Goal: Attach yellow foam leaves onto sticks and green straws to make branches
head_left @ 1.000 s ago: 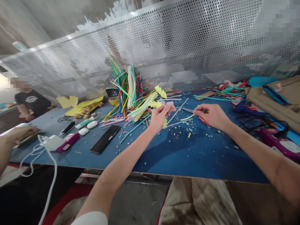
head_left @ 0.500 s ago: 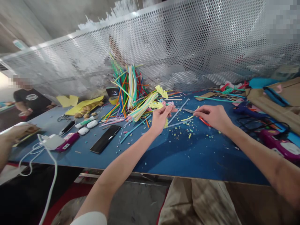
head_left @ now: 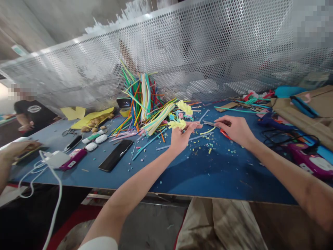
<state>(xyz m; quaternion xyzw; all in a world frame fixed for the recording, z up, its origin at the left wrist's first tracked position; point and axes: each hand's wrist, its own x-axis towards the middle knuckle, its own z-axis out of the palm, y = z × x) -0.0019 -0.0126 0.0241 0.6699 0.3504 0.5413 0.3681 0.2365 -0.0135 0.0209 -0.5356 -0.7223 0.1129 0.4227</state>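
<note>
My left hand (head_left: 181,139) is closed in a pinch around a craft piece with fluffy yellow leaf shapes (head_left: 177,124) and small pink and blue parts. Its stem is mostly hidden by the fingers. A pointed metal tool with a red handle (head_left: 225,134) is gripped in my right hand (head_left: 232,125). The tool's grey tip points left, close to the left fingertips; whether it touches the piece I cannot tell. Cut strips and tiny coloured scraps (head_left: 210,150) lie on the blue tabletop (head_left: 197,180) below both hands.
A bundle of coloured pipe-cleaner-like stems (head_left: 145,99) stands by the perforated metal screen (head_left: 208,52). Leftward lie a black phone (head_left: 116,155), a purple power strip (head_left: 74,159) and white cables. Brown paper (head_left: 291,113) sits at right. Another person's hand (head_left: 22,147) is at far left.
My left hand has turned the craft piece, so its yellow leaves face differently and more blue shows. It has shifted slightly right, closer to the tool. My right hand stays almost still.
</note>
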